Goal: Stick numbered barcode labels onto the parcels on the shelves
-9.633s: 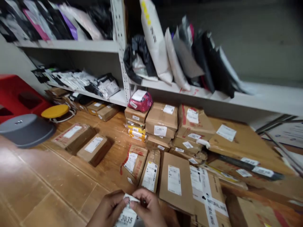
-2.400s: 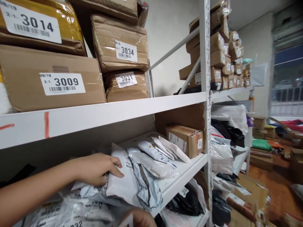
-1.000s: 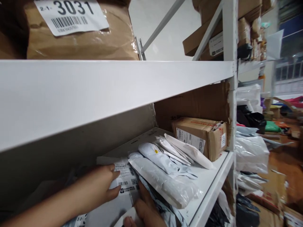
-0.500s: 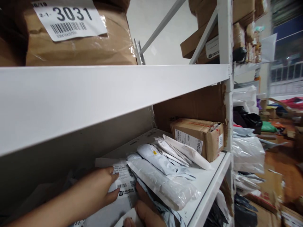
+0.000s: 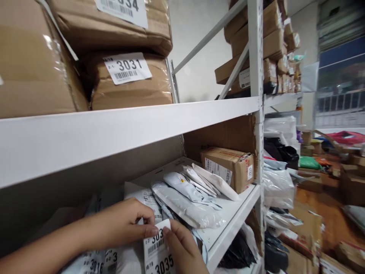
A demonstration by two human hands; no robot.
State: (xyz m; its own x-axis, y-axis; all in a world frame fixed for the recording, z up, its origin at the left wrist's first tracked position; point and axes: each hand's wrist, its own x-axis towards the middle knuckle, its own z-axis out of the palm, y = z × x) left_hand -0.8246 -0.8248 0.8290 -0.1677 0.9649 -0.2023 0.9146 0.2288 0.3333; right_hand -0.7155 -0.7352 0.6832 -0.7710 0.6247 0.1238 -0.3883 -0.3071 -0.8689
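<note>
Pinching label (image 5: 156,249) at six o'clock by its top edge between fingertips of left hand (image 5: 122,224) and right hand (image 5: 184,249), print-side up for reading 3035; lies over mailers (image 5: 185,201) on shelf (image 5: 234,205), box (image 5: 228,169) at two o'clock.

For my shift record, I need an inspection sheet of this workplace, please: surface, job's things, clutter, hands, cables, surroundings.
Surface: white shelf, bare near its front edge.
Job's things: label printed 3035, held over grey mailers.
Clutter: box behind the mailers; upper boxes on the shelf above, one marked 3031.
Hands: left hand and right hand both pinch the label's top edge.
Cables: nothing seen.
Surroundings: next rack with parcels; brown floor to the right.
</note>
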